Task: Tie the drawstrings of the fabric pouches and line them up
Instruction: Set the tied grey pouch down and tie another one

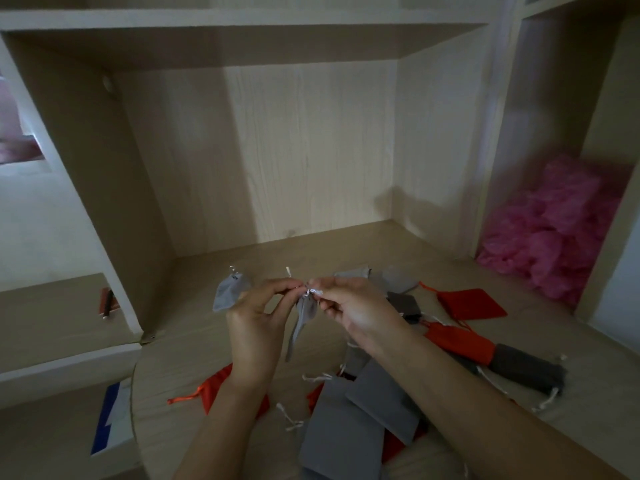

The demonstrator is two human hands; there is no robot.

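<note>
A light grey pouch (303, 322) hangs in the air between my hands, its neck gathered. My left hand (254, 318) and my right hand (349, 306) pinch its pale drawstring (308, 291) at the top, fingertips almost touching. Another light grey pouch (228, 292) lies on the desk just left of my left hand, its top closed. Below my arms lies a heap of grey pouches (360, 407) and red pouches (459, 342) with loose cords. One red pouch (462, 303) lies flat to the right, another red one (216, 382) under my left wrist.
The wooden desk (346, 251) sits in a shelf niche with walls on both sides. A pink fluffy bundle (557, 223) fills the right compartment. A dark pen-like item (108, 303) rests on the lower left ledge. A blue and white sheet (112, 417) lies at the lower left.
</note>
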